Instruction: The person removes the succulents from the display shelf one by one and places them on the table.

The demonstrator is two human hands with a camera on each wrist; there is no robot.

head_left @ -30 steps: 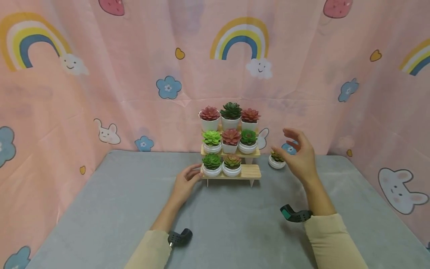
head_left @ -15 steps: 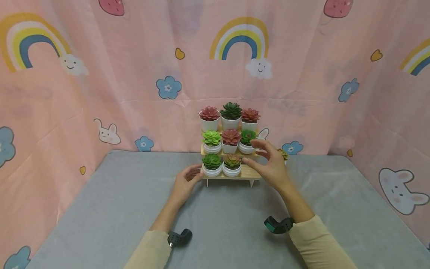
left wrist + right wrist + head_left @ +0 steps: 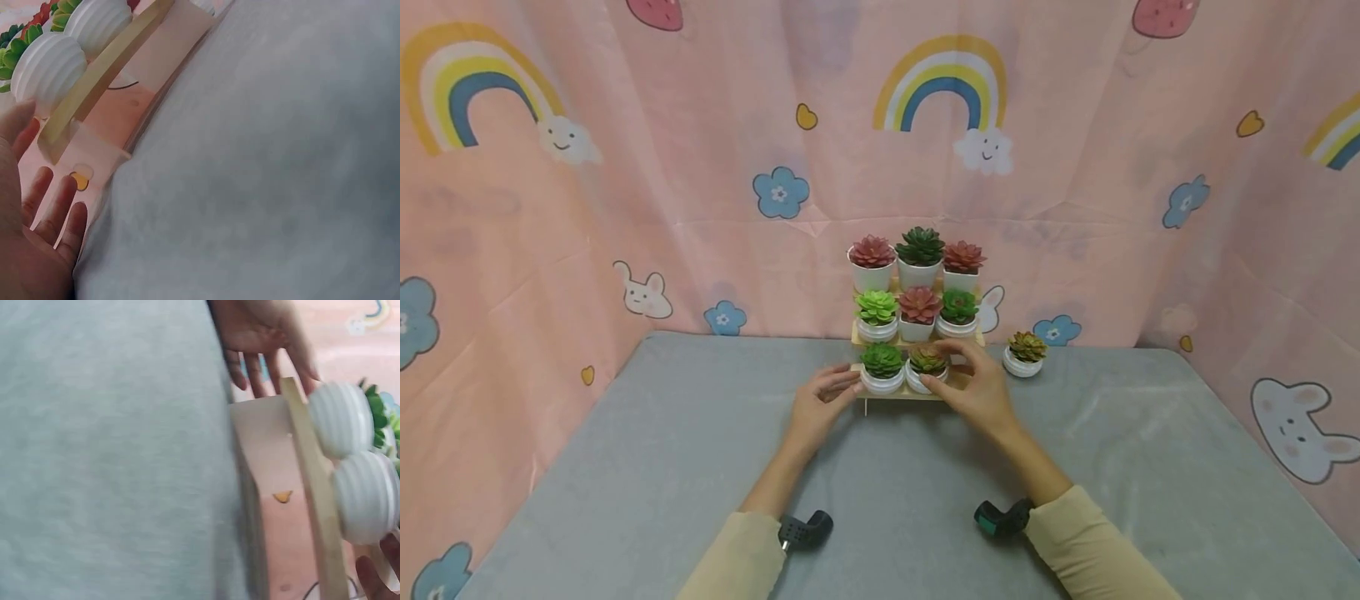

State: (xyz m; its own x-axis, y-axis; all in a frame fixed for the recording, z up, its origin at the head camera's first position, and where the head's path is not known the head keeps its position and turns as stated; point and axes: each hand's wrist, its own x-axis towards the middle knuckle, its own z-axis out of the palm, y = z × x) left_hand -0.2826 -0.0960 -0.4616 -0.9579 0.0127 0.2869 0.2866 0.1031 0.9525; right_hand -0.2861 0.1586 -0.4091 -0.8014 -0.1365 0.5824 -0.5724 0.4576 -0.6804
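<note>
Since the earlier frame, the right hand point(image 3: 985, 398) had moved toward eight o'clock, while the mottled succulent point(image 3: 927, 362) and the green succulent point(image 3: 882, 360) had edged slightly toward three o'clock. Right-hand fingers were curled round the mottled one's white pot, thumb on the near side and forefinger behind; how firmly they pressed could not be told. That plant stood upright on the lowest shelf point(image 3: 106, 72) of a wooden rack, at three o'clock from the green one and just beside it. At eight o'clock from the green one was the left hand point(image 3: 814, 410), its thumb at that pot, its fingers apart and lightly bent. Toward twelve o'clock stood a middle row point(image 3: 917, 310) and a top row point(image 3: 920, 250) of three white-potted plants each. One lone pot point(image 3: 1025, 358) stood on the grey-covered counter point(image 3: 895, 492), at two o'clock from the right hand. Behind hung a pink curtain point(image 3: 715, 242) printed with rainbows.
</note>
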